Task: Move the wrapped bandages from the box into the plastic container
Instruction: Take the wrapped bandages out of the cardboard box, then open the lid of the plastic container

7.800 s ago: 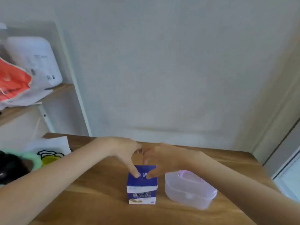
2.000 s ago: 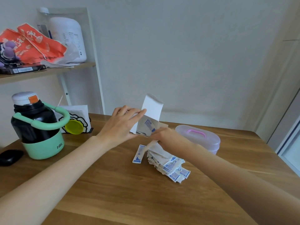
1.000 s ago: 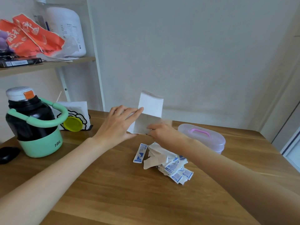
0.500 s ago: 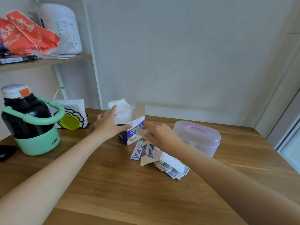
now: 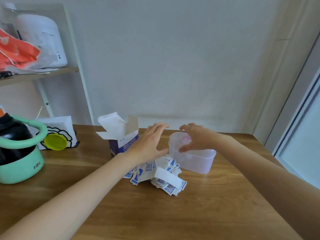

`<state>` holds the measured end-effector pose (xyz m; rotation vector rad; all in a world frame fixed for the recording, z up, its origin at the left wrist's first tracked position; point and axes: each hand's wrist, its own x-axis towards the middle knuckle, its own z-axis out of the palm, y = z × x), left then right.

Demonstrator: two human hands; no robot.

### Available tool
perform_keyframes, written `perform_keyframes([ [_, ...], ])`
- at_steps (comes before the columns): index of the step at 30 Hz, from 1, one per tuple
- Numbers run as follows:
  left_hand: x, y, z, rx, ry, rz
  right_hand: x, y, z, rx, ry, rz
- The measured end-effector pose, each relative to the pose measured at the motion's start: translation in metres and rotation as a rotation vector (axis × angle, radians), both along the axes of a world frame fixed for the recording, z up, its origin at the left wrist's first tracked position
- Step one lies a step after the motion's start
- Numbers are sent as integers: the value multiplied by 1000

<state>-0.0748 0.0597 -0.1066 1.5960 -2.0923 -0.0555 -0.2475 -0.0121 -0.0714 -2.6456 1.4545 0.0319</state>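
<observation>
Right hand [image 5: 195, 138] curls its fingers over the lidded plastic container [image 5: 192, 158], while the wrapped bandages [image 5: 155, 175] lie heaped just below the flat-fingered left hand [image 5: 150, 144].

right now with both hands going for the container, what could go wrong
The plastic container still has its lid on, and the right hand curls over it: tugging could slide it into the wrapped bandages piled against it. The left hand hovers beside the open box and might tip it.
</observation>
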Motion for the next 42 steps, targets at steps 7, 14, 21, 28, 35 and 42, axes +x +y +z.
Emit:
perform_keyframes([
  [7,-17,-34,-19,357,112,32,-17,12,-46,-395,197,170],
  [14,-17,-48,-17,340,236,51,-8,13,-50,-389,221,186],
  [21,-19,-47,-18,360,244,50,-9,19,-47,-387,358,183],
  [28,-21,-39,-18,377,297,40,-6,29,-50,-368,313,137],
  [35,-22,-36,-15,427,301,38,-10,21,-24,-143,112,123],
  [42,-26,-40,-18,469,327,31,-13,-56,17,-230,-164,-117],
])
